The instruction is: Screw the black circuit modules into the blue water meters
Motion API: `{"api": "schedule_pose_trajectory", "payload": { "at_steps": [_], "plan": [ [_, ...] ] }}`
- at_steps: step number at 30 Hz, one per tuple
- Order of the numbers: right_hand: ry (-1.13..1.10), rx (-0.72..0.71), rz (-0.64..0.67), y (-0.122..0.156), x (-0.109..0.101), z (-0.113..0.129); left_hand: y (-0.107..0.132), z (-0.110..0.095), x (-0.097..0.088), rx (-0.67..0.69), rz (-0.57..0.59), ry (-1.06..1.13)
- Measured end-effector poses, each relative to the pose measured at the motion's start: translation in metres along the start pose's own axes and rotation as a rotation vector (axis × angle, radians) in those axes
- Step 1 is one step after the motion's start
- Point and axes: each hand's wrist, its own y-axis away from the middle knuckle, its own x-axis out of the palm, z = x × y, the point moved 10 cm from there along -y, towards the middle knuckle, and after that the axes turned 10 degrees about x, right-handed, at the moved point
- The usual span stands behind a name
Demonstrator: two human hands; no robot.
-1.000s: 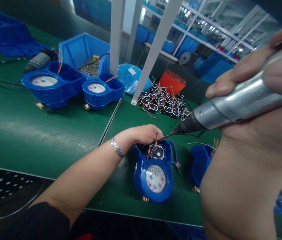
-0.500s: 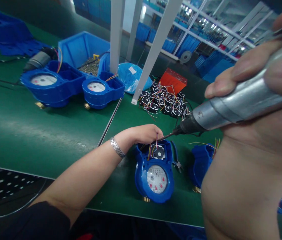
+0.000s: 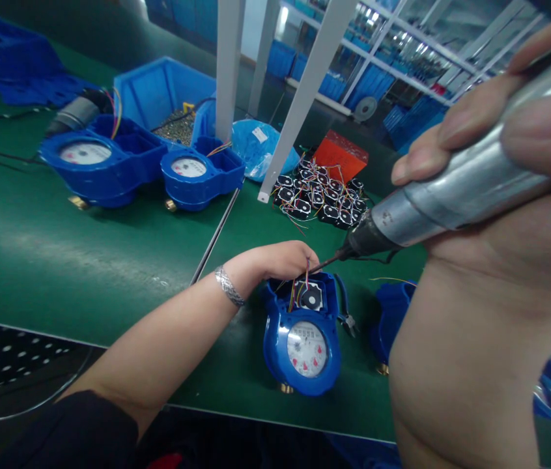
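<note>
My right hand (image 3: 505, 189), large and close on the right, is wrapped round a silver electric screwdriver (image 3: 446, 189). Its thin bit slants down left to the back rim of a blue water meter (image 3: 301, 355), right beside my left hand (image 3: 291, 259). That hand is closed at the meter's back edge; its fingertips and whatever they pinch are hidden. Thin coloured wires rise by its fingers from a black motor module (image 3: 311, 298) inside the meter's open compartment. The round dial faces up at me. Wire cutters (image 3: 348, 319) lie against the meter's right side.
More blue meters stand at left (image 3: 104, 169), centre left (image 3: 197, 179) and right (image 3: 390, 319). Behind are a pile of wired black modules (image 3: 322, 198), an orange box (image 3: 341, 156), a blue bag (image 3: 258, 153) and a blue bin (image 3: 141, 98) of small parts. Slanted posts (image 3: 307, 91) rise from the bench.
My right hand and the screwdriver have shifted slightly left, with the bit still at the meter's back rim. The left hand and the meter look nearly unchanged.
</note>
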Motion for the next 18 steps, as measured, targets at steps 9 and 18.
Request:
{"api": "schedule_pose_trajectory", "payload": {
  "at_steps": [9,18],
  "plan": [
    [-0.271,0.430,0.206,0.008,0.012,-0.073,-0.003,0.002,-0.001,0.008,0.021,-0.088],
    [-0.303,-0.087,0.098,-0.006,0.005,-0.014,-0.003,0.003,-0.001,-0.024,0.025,-0.155]
  ]
}}
